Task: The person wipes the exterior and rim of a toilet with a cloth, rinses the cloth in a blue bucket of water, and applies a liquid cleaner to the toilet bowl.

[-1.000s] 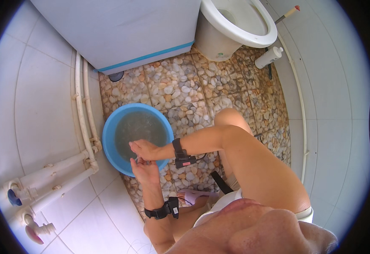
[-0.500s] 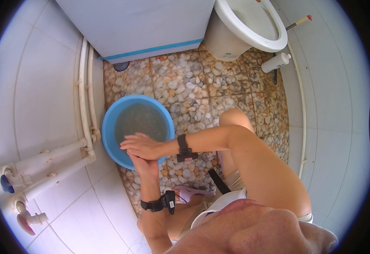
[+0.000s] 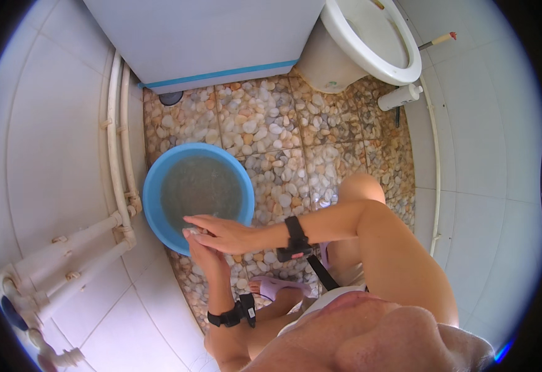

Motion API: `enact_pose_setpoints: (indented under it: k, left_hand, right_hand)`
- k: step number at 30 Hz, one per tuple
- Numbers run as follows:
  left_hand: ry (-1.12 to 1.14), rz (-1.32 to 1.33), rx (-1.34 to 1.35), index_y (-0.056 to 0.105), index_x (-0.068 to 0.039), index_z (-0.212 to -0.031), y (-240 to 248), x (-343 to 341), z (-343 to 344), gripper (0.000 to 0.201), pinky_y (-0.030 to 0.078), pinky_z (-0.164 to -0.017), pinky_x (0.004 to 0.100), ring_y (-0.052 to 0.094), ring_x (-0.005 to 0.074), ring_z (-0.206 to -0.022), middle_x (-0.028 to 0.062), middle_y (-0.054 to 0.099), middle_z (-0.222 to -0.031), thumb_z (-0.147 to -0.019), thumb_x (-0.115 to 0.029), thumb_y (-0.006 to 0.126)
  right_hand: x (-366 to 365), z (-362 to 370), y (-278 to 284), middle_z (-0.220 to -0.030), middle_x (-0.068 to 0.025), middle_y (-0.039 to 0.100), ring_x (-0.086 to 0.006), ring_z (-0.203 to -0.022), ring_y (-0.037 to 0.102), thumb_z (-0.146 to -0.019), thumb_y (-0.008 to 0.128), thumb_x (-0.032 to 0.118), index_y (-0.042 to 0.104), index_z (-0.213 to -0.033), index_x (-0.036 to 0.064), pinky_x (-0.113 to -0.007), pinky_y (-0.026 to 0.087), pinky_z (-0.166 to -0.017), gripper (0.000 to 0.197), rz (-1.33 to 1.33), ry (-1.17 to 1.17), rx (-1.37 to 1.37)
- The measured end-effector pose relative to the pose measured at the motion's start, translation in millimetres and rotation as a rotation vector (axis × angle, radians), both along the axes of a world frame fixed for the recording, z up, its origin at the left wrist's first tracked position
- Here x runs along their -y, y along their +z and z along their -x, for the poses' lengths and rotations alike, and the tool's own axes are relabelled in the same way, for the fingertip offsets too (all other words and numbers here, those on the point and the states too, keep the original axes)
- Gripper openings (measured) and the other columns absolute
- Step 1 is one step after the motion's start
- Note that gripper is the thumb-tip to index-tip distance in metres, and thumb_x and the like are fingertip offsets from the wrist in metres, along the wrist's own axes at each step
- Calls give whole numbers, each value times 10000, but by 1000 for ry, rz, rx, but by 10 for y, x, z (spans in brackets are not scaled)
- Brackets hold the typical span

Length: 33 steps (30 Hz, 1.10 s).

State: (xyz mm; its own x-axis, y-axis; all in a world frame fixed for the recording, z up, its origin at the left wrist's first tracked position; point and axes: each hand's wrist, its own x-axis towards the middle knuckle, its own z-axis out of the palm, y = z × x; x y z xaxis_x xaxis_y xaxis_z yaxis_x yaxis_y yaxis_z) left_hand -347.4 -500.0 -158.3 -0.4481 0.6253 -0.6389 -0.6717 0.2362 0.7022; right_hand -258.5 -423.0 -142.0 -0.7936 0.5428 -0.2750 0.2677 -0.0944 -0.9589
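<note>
A round blue basin [image 3: 154,214] of greyish, cloudy water [image 3: 201,189] stands on the floor before me. Over its near rim my two hands meet. My right hand [image 3: 227,235] lies across my left with its fingers stretched out. Beneath it, my left hand [image 3: 211,259] comes up from below, palm side against the right; its fingers are mostly covered. A small pale patch shows between the fingertips, too small to name. Each wrist wears a black strap with a small device, the right wrist device [image 3: 294,245] and the left wrist device [image 3: 244,310].
White pipes [image 3: 114,136] run along the left tiled wall down to taps [image 3: 15,313]. A pale cabinet-like block [image 3: 209,37] with a blue strip stands ahead, beside a white toilet [image 3: 401,71]. A white bottle [image 3: 400,98] stands by the right wall. Pebble-patterned tiles [image 3: 271,124] cover the floor.
Both hands have drawn back slightly toward me, from over the water to the basin's near rim. The right hand's fingers have slid along the left hand. The view has shifted a little.
</note>
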Motion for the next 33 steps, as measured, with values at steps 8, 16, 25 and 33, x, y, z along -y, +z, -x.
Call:
enact_pose_setpoints:
  k: [8, 16, 25, 33]
  left_hand:
    - [-92, -116, -172, 302, 33, -1450, 464, 30, -141, 508, 282, -1097, 338, 371, 195, -1322, 94, 335, -1486, -1011, -215, 360]
    - [-352, -184, -260, 440, 52, -1351, 628, 273, -132, 492, 447, -970, 341, 547, 217, -1138, 125, 487, -1344, -925, -130, 608]
    - [-411, -57, 8, 528, -15, -1199, 1834, 156, -39, 370, 472, -882, 273, 564, 116, -1019, 52, 587, -1124, -875, -75, 697]
    - [-276, -150, 104, 464, -53, -1253, 4015, -274, -591, 418, 488, -842, 282, 586, 130, -1004, 30, 585, -1126, -900, -144, 669]
  right_hand:
    - [107, -181, 318, -1308, -197, 528, -324, -1190, 542, -936, 544, 127, 412, -1403, 41, -372, 437, -986, 492, -25, -136, 10]
    - [246, -508, 709, -1025, -52, 645, -117, -914, 618, -880, 684, 90, 573, -1135, 51, -282, 512, -793, 281, 287, -340, -6]
    - [145, -756, 1700, -951, -10, 623, -67, -868, 582, -921, 670, 175, 602, -1152, 29, -222, 494, -754, 281, 548, -351, -114]
    - [-363, -1541, 3954, -964, -7, 643, -89, -842, 593, -910, 655, 174, 660, -1057, 49, -239, 498, -744, 192, 234, -346, 96]
